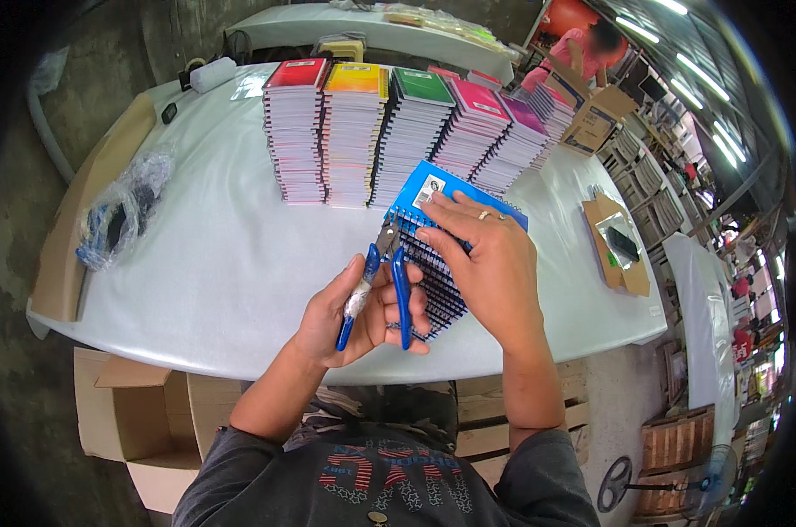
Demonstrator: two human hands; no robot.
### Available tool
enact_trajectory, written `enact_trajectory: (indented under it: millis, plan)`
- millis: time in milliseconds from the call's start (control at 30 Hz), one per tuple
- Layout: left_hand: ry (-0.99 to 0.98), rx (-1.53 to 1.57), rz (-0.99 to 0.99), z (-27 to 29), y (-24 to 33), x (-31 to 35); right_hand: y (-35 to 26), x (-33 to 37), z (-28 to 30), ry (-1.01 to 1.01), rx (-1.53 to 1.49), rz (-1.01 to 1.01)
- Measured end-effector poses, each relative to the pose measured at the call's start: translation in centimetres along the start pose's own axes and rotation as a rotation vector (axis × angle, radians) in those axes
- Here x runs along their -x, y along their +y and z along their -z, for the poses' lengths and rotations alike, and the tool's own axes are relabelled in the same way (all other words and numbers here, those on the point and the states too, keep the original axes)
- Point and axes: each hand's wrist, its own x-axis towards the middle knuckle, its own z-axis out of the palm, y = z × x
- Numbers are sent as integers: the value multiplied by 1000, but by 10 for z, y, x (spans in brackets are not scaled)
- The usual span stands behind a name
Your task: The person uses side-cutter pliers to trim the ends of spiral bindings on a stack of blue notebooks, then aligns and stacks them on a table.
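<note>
My left hand (363,307) is wrapped round the blue-handled wire cutters (401,294), whose handles are spread. White tape covers part of one handle. The jaws point up at the spiral binding of a blue-covered notebook (409,189); whether they touch the wire I cannot tell. That notebook tops a stack whose dark coils (437,290) face me. My right hand (486,255) lies on the blue cover with fingers stretched out, a ring on one of them. Beyond stand tall stacks of spiral notebooks with red (294,74), yellow (352,79), green (423,85), pink (479,98) and purple (523,115) covers.
On the white-covered table (213,263), crumpled plastic wrap (126,211) lies at left beside a long cardboard strip (64,237). A flattened cardboard piece (613,246) lies at right. A person in pink (574,53) stands by a carton (591,114). Open cartons (143,408) sit below the table.
</note>
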Motion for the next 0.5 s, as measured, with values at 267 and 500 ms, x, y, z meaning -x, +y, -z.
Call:
enact_trajectory:
  millis: [267,500]
  plan:
    - [86,-214,60,0,20,16,-1,2,-4,31,3,-2]
    - [390,-968,-87,-9,11,14,2,4,-2,8,23,32]
